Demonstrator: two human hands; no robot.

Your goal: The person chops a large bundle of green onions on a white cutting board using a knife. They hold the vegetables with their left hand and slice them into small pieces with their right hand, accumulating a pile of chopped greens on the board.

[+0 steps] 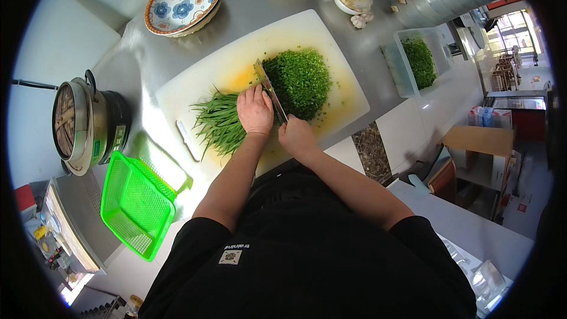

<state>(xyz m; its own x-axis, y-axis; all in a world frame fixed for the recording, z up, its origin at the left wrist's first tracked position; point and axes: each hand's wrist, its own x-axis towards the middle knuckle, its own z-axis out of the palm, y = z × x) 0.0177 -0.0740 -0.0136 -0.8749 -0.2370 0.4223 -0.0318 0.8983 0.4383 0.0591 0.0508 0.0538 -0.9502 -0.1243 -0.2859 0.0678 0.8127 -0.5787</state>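
Observation:
A large white cutting board (305, 24) with yellow stains lies on the metal table before me. My left hand (255, 108) presses down on a bunch of long green stalks, likely chives or scallions (219, 119), and holds them at their cut end. In my right hand (297, 137) is the handle of a cleaver (269, 86), mostly hidden by the fingers. Its blade stands on edge close beside my left fingertips, between the whole stalks and a heap of finely chopped greens (303, 79) on the right.
A green plastic basket (139, 206) sits at the left, below a round metal steamer pot (75, 124). Flowered bowls (184, 2) are at the back. Garlic (362, 20) lies near a small bowl (343, 5). A clear container (409, 68) at the right holds chopped greens.

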